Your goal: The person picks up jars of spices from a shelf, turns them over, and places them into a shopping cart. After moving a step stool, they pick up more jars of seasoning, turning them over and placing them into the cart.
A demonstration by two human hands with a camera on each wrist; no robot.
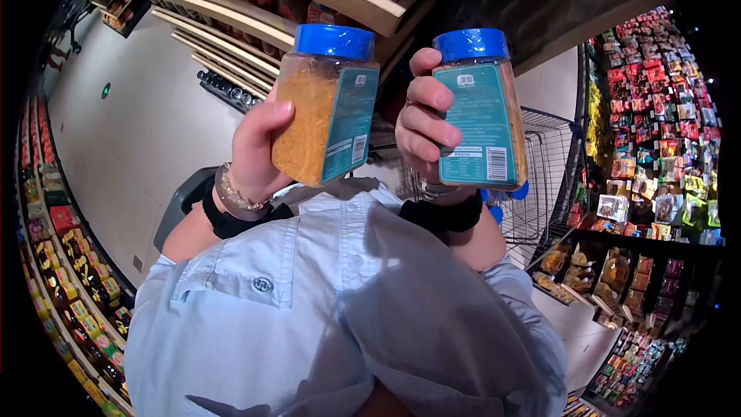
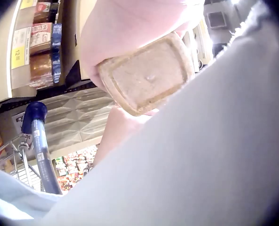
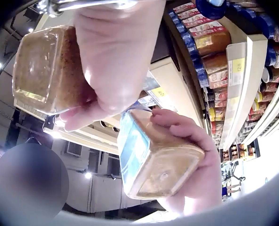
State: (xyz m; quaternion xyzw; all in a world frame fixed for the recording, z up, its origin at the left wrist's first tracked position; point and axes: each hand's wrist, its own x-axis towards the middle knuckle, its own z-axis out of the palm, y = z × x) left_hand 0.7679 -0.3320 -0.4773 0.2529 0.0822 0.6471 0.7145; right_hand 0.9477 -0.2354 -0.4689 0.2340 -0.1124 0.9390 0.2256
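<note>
Two clear plastic seasoning jars with blue lids and teal labels are held up side by side in front of the chest. My left hand (image 1: 256, 143) grips the left seasoning jar (image 1: 305, 120), which shows orange-yellow powder beside its label. In my right hand (image 1: 424, 112) is the right seasoning jar (image 1: 475, 120), its printed back label and barcode facing me, with the fingers curled round its left side. The left wrist view shows the base of the left jar (image 2: 149, 73). Both jars appear from below in the right wrist view, the right one (image 3: 40, 70) nearer the camera.
Store shelves (image 1: 270, 27) with price tags rise just beyond the hands. A wire shopping cart (image 1: 552, 154) stands at the right, its blue-ended handle (image 2: 41, 146) visible in the left wrist view. Racks of packets (image 1: 648, 123) line the far right, and bottles (image 1: 85, 278) fill shelves at the left.
</note>
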